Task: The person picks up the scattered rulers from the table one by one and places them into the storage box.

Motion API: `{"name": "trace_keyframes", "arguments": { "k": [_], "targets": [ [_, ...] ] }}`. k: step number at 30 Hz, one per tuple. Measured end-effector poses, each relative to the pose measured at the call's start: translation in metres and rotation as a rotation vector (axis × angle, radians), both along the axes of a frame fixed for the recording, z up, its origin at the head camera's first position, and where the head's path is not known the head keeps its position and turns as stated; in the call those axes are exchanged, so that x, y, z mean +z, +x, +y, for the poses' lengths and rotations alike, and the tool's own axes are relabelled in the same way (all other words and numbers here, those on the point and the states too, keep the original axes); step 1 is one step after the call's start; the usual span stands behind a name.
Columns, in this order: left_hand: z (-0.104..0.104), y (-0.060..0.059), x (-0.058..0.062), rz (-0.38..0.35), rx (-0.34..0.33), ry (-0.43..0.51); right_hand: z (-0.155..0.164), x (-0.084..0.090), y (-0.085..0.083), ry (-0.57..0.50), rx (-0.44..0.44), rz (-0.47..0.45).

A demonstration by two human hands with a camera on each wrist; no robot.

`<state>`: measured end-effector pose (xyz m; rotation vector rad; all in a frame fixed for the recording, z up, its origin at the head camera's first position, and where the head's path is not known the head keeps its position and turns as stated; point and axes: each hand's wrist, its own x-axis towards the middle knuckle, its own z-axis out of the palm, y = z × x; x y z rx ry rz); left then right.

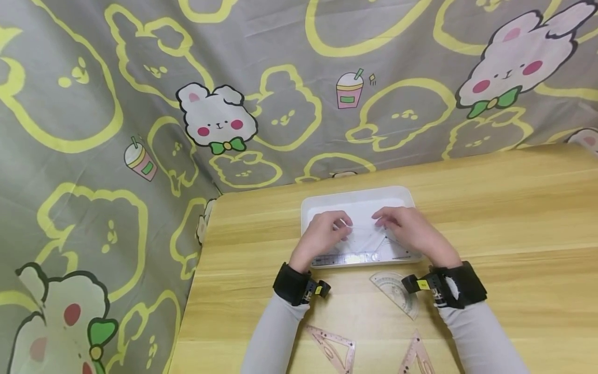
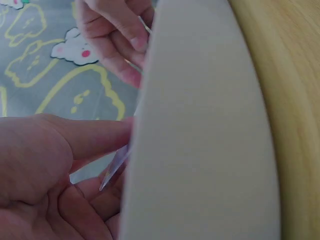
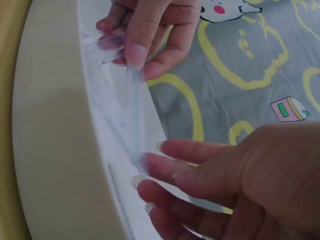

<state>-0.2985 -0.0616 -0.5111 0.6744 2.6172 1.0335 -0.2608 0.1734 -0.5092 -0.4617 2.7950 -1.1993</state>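
A person holds both hands over a white tray (image 2: pixel 200 125) on a wooden table (image 1: pixel 514 218). The left hand (image 1: pixel 324 231) pinches one end of a clear piece (image 3: pixel 132 110) between thumb and fingers, and the piece stretches above the tray toward the right hand (image 1: pixel 413 228). The right hand's fingertips are at the other end, the nearest one blurred; whether they grip the piece or only touch it, the views do not tell. A clear ruler (image 1: pixel 345 258) lies inside the tray along the side nearest the person. Just outside that side, on the table, is a clear protractor (image 1: pixel 394 292), close to the right wrist. Two pink set squares lie nearer the person, one (image 1: pixel 335 335) between the forearms toward the left, the other (image 1: pixel 411 353) toward the right. Both wrists carry black straps (image 1: pixel 287 284) over grey sleeves, and a patterned grey curtain (image 1: pixel 289 41) hangs behind the table.
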Motion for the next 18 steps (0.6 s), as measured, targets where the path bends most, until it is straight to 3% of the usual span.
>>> {"name": "trace_keyframes", "arguments": {
  "k": [9,18],
  "targets": [
    [0.002,0.0,-0.007,0.057,0.005,-0.068,-0.004,-0.008,-0.001,0.02,0.032,-0.011],
    [0.0,-0.003,-0.007,0.109,0.026,-0.084,-0.013,-0.009,-0.001,0.046,0.046,-0.06]
  ]
}}
